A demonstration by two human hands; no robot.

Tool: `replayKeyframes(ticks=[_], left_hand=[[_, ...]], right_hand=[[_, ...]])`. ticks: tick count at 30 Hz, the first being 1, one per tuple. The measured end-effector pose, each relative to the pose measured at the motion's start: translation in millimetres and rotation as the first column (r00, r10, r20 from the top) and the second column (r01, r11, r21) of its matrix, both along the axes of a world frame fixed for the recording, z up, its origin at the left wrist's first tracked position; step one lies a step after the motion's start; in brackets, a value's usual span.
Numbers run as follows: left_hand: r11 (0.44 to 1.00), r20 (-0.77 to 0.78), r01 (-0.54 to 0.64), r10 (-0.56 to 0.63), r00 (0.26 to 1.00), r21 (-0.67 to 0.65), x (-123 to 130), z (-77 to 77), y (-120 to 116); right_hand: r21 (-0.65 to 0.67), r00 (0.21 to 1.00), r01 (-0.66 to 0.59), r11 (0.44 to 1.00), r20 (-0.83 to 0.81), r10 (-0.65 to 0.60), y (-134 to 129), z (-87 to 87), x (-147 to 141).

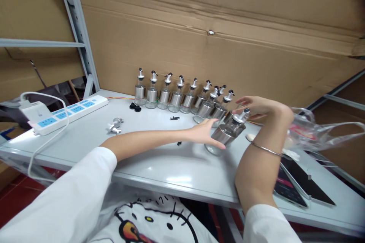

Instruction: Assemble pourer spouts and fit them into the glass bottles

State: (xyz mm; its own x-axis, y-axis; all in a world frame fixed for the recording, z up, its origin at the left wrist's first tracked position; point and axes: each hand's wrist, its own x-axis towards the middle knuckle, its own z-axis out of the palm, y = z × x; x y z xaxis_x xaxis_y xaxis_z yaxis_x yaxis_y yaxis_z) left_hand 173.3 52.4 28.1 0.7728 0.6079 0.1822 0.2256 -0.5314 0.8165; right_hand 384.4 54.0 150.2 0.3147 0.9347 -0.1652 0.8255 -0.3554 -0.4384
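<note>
A glass oil bottle (225, 133) with a steel sleeve and a pourer spout stands in front of the row, looking tilted to the right. My left hand (203, 132) is open at its left side, thumb and fingers spread apart. The thumb overlaps the lower part of the bottle; whether it touches cannot be seen. Behind the spout, my right hand (258, 106) is bent over with its fingers apart, near another bottle that is mostly hidden. Several similar oil bottles (175, 98) stand in a row along the cardboard.
Black caps (135, 107), small black parts (175, 118) and silver spout pieces (115, 125) lie on the white table (159, 159). A power strip (72, 114) with a cable is at left. Phones (289, 186) and a plastic bag (310, 131) are at right. A cardboard wall (171, 38) stands behind.
</note>
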Motion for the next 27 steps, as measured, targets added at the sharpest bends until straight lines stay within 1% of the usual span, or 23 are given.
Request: replayKeyframes(ticks=[2,4,8,11,16,20,22,27], left_hand=[[0.998,-0.033,0.021,-0.019,0.999,0.059,2.2,2.8,-8.4],[0.997,-0.075,-0.018,0.024,0.997,0.082,3.8,4.6,-8.9],[0.98,-0.129,-0.125,0.146,0.981,0.154,6.0,3.2,5.8],[0.967,-0.126,-0.176,0.201,0.972,0.185,9.3,0.3,18.9],[0.956,-0.166,-0.206,0.243,0.956,0.209,18.0,0.6,28.5],[0.953,-0.177,-0.212,0.252,0.952,0.217,19.6,1.4,30.2],[0.95,-0.182,-0.22,0.262,0.948,0.224,17.4,0.9,31.2],[0.944,-0.179,-0.242,0.284,0.942,0.227,11.8,0.5,34.2]], right_hand=[[-0.036,1.0,-0.012,0.999,-0.008,0.012,-0.1,-0.8,3.0],[-0.052,1.0,-0.017,0.998,-0.026,0.016,-2.4,0.0,4.1],[-0.052,0.998,-0.047,0.998,-0.046,0.045,-8.6,3.8,0.6],[-0.054,0.997,-0.068,0.996,-0.038,0.066,-13.8,7.0,-3.7],[-0.066,0.993,-0.102,0.993,-0.066,0.098,-23.6,11.9,-10.2],[-0.022,0.987,-0.14,0.99,-0.085,0.138,-26.3,12.7,-14.6],[0.008,0.974,-0.186,0.983,-0.129,0.186,-25.6,11.8,-15.9],[0.042,0.908,-0.304,0.952,-0.288,0.303,-24.3,10.0,-15.8]])
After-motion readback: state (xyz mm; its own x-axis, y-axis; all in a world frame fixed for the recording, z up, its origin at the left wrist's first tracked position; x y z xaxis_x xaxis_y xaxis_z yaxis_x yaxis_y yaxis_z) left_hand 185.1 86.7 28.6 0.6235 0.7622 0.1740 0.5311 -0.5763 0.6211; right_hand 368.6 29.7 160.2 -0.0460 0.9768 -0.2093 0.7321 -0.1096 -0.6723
